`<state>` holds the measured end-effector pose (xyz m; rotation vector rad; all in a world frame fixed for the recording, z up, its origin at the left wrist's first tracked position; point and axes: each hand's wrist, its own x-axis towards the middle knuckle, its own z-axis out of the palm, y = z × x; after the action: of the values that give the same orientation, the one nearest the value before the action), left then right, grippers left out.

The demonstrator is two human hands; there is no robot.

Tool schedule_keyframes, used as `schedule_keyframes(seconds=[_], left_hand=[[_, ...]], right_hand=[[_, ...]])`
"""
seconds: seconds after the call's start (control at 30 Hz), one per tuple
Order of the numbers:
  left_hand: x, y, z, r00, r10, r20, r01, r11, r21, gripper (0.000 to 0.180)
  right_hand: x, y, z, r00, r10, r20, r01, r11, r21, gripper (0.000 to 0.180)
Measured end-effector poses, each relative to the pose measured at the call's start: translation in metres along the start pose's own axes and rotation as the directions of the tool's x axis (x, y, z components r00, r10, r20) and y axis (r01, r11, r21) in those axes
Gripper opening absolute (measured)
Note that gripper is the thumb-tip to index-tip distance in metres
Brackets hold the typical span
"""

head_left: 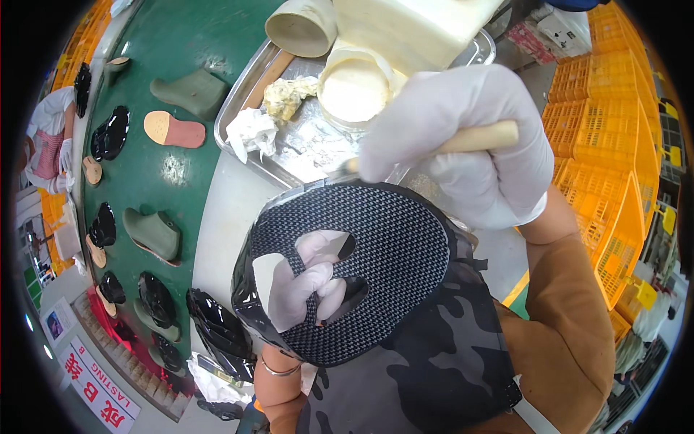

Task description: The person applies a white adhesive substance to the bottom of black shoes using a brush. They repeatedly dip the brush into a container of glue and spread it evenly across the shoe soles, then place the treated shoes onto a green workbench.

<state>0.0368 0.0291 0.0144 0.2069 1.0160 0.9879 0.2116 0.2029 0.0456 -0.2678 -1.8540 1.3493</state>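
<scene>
The left hand (307,286) is inside the black woven shoe upper (361,267), white-gloved fingers closed on its tongue strap through the opening. That upper looks light, soft and floppy, with a glossy, likely slick rim, so a hold from inside suits it. The right hand (466,141) is fisted round a wooden-handled brush (477,136), just above the upper's far edge, in front of the steel tray (242,98) and its glue pot (354,87).
</scene>
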Motion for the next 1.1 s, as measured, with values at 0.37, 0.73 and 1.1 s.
schedule_keyframes(seconds=[0.37, 0.73, 1.1], left_hand=[[-0.017, -0.016, -0.019, 0.951, 0.219, -0.216, -0.218, 0.975, 0.03, 0.04], [-0.03, -0.035, -0.03, 0.855, 0.458, -0.243, -0.469, 0.883, 0.017, 0.047], [-0.032, -0.052, -0.019, 0.865, 0.405, -0.298, -0.472, 0.857, -0.205, 0.053]], right_hand=[[-0.016, 0.003, 0.003, 0.986, 0.139, 0.087, -0.116, 0.966, -0.23, 0.028], [-0.044, 0.013, 0.026, 0.981, -0.013, -0.191, -0.011, 0.992, -0.123, 0.014], [-0.05, 0.007, 0.029, 0.976, -0.01, -0.22, -0.016, 0.993, -0.118, 0.016]])
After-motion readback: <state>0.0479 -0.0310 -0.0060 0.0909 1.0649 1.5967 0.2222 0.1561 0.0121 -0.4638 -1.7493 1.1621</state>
